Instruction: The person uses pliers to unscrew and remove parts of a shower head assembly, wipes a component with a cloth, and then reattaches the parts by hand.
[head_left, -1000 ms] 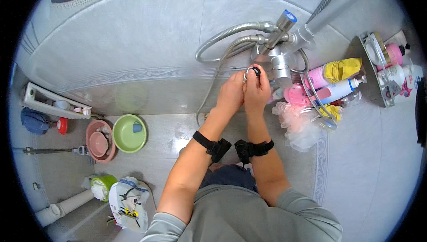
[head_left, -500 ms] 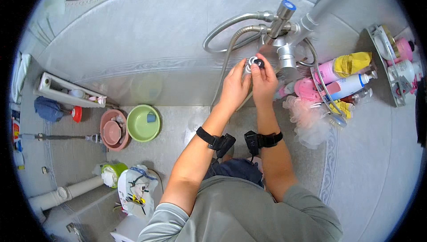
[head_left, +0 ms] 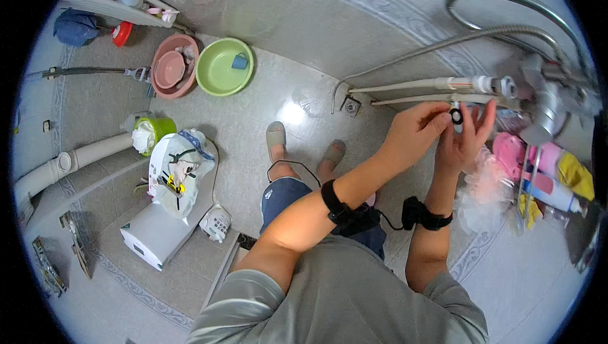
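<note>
My left hand (head_left: 415,130) and my right hand (head_left: 465,138) are raised together in front of the tiled wall. Between their fingertips sits a small black ring-shaped part (head_left: 456,115), pinched by my left thumb and fingers while the right fingers spread behind it. Just above lie two white pipes (head_left: 430,84) with a white fitting at the end. A chrome shower mixer (head_left: 548,106) and its coiled metal hose (head_left: 506,27) hang to the right. Black bands are on both wrists.
A wire rack (head_left: 544,186) at right carries pink, yellow and blue bottles and a pink bath puff. On the floor: a green basin (head_left: 223,67), pink basins (head_left: 172,65), a white box (head_left: 161,236) with a bag on top, a floor drain (head_left: 350,106).
The view has swung down and left, so more floor shows. My hands have come off the chrome mixer and now sit lower, just under the white pipes, with the black ring between them.
</note>
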`<state>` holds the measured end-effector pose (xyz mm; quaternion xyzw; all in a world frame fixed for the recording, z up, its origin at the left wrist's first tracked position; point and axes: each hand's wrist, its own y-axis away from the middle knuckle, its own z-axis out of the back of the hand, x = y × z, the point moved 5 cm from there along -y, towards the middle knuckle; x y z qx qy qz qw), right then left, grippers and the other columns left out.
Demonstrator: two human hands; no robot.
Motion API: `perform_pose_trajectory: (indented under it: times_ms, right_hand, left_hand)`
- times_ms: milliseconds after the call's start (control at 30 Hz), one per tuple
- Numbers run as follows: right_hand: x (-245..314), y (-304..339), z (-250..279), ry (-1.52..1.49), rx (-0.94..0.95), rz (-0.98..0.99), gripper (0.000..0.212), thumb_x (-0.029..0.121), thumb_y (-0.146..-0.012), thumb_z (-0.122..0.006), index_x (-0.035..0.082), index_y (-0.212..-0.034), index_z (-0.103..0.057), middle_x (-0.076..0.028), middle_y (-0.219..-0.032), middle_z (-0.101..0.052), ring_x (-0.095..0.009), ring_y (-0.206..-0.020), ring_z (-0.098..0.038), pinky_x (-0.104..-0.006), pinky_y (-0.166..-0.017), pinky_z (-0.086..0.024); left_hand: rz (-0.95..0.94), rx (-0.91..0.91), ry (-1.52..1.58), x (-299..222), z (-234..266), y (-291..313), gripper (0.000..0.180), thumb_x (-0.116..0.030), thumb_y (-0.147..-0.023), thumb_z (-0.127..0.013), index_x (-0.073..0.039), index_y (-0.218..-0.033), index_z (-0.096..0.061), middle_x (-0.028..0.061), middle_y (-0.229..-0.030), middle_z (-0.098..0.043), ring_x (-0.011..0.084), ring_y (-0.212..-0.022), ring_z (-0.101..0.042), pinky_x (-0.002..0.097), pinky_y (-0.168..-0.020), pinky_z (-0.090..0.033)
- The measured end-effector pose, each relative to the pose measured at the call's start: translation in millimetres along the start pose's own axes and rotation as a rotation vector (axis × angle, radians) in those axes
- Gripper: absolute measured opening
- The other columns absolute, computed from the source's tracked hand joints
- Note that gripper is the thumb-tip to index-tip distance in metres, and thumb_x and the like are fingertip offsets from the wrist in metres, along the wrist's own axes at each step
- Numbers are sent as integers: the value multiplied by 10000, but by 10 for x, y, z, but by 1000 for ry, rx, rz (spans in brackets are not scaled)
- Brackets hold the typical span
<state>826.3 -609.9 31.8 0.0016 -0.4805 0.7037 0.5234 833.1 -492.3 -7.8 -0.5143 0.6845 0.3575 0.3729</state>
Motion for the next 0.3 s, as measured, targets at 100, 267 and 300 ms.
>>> perform_pose_trajectory:
  times_ms: [100,267,300]
  right_hand:
    - [-64,362,-450,59,238,-2,374,75,-793,-679,71,-1163,-626,-207,-1358,-434,-343,-1274,-425,-410,-1023,-391]
    - [-611,1485,-1888,-207,605,-490,524,151,-818,-694,120,-1308,-511,-160,-1351,-481,-353,-1225,-484,-408,-992,-429]
    - [-842,1798,-2315,-347,723,-757,544,165,-826,-689,131,-1331,-488,-162,-1386,-446,-356,-1234,-475,-400,-994,-428]
  left_hand:
    - [163,-21,-4,303,440,42,317,-187,-903,-597,16,-1146,-583,85,-1010,-647,139,-917,-595,269,-794,-482]
    - [385,-295,-182,1412,1968,72,301,-172,-890,-606,5,-1132,-592,93,-999,-650,149,-919,-605,265,-794,-483]
    - [416,-349,-200,1599,2413,69,300,-173,-889,-604,-25,-1149,-594,84,-1010,-653,166,-933,-613,294,-840,-493]
